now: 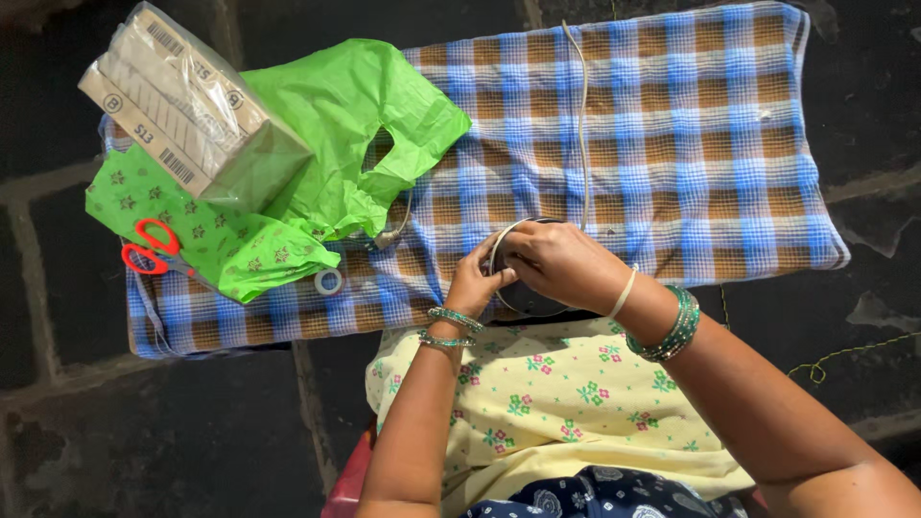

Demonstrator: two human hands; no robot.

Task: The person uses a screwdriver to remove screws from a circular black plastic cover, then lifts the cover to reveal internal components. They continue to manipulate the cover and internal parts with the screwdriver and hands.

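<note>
Both hands point(523, 269) round flat-lying dark disc point(528, 293)

Hard daylight, sharp focus throughout. Glare on plastic-wrapped box point(177, 110) far upper-left of the fingers point(499, 273); dark floor point(192, 441) underexposed below-left. Short shadows under them. No visible blur.

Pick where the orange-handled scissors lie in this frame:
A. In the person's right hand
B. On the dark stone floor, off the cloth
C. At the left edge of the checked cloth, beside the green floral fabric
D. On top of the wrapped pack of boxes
C: the scissors lie at the left end of the checked cloth, against the green floral fabric, away from both hands.
</note>
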